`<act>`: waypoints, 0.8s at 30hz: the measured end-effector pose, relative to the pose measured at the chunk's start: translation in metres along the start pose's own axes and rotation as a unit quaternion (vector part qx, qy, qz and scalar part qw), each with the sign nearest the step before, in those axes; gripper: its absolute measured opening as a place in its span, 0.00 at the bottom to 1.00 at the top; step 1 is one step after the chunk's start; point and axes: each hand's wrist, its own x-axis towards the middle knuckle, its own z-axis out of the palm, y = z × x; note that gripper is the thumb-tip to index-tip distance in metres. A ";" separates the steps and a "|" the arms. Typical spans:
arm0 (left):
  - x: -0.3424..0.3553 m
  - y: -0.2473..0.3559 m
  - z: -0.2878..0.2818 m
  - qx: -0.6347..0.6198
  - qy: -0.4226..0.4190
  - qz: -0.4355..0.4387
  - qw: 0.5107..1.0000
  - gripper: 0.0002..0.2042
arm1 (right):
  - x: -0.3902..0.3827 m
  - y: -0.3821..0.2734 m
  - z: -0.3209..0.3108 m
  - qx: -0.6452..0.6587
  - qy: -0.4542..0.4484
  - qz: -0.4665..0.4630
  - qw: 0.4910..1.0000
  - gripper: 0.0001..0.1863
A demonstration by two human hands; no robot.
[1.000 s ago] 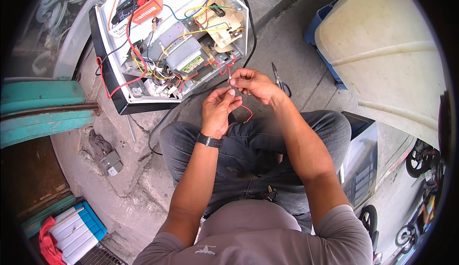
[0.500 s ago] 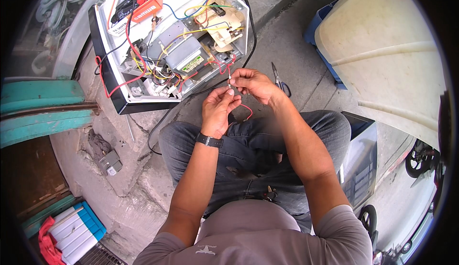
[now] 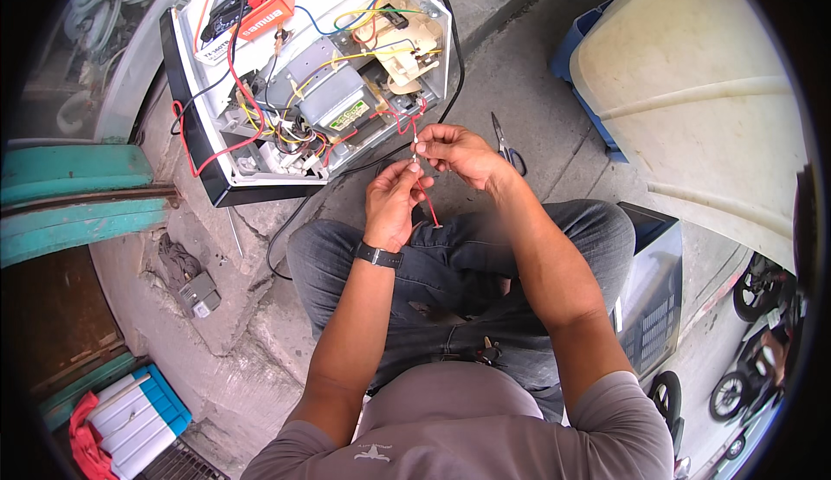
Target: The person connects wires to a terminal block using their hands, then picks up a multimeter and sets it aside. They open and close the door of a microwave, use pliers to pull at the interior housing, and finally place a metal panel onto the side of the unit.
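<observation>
An opened appliance [image 3: 338, 95] lies ahead of me, its metal parts and coloured wires exposed. My left hand [image 3: 398, 193] pinches the red wire [image 3: 430, 207], whose loose end hangs down over my lap. Just above it my right hand [image 3: 459, 154] pinches a small white connector [image 3: 415, 142], joined to red wire coming from the appliance's front right corner. Both hands' fingertips are close together; the exact joint between them is too small to make out. Scissors [image 3: 511, 155] lie on the concrete right of my right hand.
A multimeter [image 3: 229, 8] rests atop the appliance. A black cord [image 3: 286, 229] runs over the concrete. Right stand a cream plastic container [image 3: 692, 99], a blue bin [image 3: 580, 90], a dark panel [image 3: 649, 307] and motorbikes [image 3: 727, 393]. Left are a teal ledge [image 3: 78, 177] and a small grey object [image 3: 199, 294].
The loose end of the red wire has swung down and left, now hanging straighter below my hands. My left fingertips have shifted slightly left. Motorbikes in the right background have changed position.
</observation>
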 end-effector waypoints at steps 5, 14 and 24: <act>0.000 0.003 0.001 -0.024 -0.013 -0.017 0.999 0.09 | 0.000 0.001 -0.001 -0.011 -0.002 -0.005 1.000 0.06; 0.000 0.005 -0.001 -0.033 -0.012 -0.028 0.999 0.10 | 0.001 0.000 -0.001 -0.015 -0.003 -0.006 1.000 0.05; 0.002 0.004 0.000 -0.006 -0.014 -0.012 1.000 0.09 | 0.001 0.001 -0.002 -0.016 -0.007 -0.008 1.000 0.05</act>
